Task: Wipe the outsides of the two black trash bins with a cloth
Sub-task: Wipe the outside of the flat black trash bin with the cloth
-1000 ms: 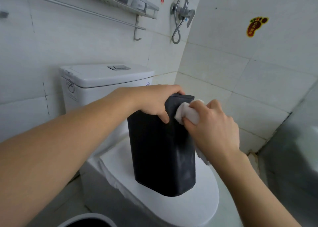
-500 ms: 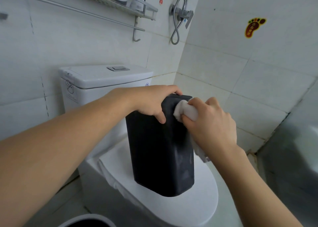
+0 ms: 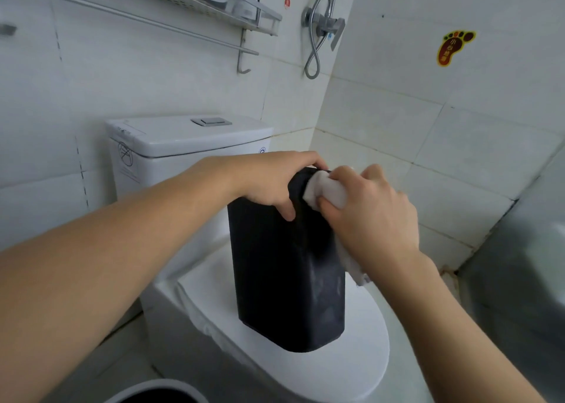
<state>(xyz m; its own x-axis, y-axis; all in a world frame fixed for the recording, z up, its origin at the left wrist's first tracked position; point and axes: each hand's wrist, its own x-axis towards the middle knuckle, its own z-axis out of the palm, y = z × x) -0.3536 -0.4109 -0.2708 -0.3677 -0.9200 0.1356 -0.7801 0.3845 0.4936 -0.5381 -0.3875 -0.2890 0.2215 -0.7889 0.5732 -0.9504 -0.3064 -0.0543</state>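
Observation:
A tall black trash bin (image 3: 284, 280) stands upright on the closed white toilet lid (image 3: 351, 369). My left hand (image 3: 269, 179) grips its top edge, thumb down the front face. My right hand (image 3: 370, 216) holds a white cloth (image 3: 321, 188) pressed against the bin's upper right corner; a tail of the cloth hangs below my wrist by the bin's right side. At the bottom edge a round rim (image 3: 159, 393) with a dark inside shows; I cannot tell if it is the second bin.
The toilet tank (image 3: 183, 146) stands behind the bin against the tiled wall. Above hang a metal shelf (image 3: 244, 11) with bottles and a towel rail (image 3: 137, 17). A shower valve and hose (image 3: 321, 32) sit in the corner. A grey surface (image 3: 526, 265) rises at right.
My right hand with the cloth has slid a little up toward the bin's top right corner. My left hand keeps its grip and the bin stays in place.

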